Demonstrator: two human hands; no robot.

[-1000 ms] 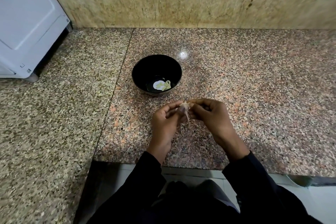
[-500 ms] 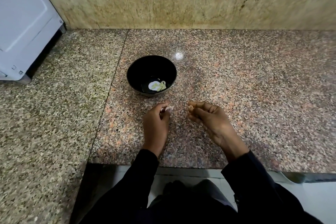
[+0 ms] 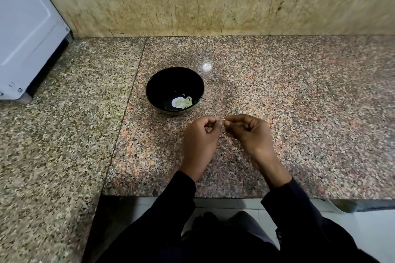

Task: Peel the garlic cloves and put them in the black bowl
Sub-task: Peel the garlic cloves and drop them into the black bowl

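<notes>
Both hands meet just in front of the round glossy black bowl (image 3: 174, 89), the left hand (image 3: 199, 136) and right hand (image 3: 249, 132) curled, fingertips pinching one small pale garlic clove (image 3: 224, 121) between them above the speckled pink granite surface (image 3: 299, 102). Such a slight, slippery piece could likely pop loose and skitter off the front edge. Papery skin may also cling and fall among the pale peeled cloves (image 3: 181, 102) in the bowl.

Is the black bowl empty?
No, the bowl has pale garlic pieces lying at its bottom.

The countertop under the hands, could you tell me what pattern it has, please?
Speckled granite countertop, pinkish-brown with black flecks, seen in the head view.
</notes>
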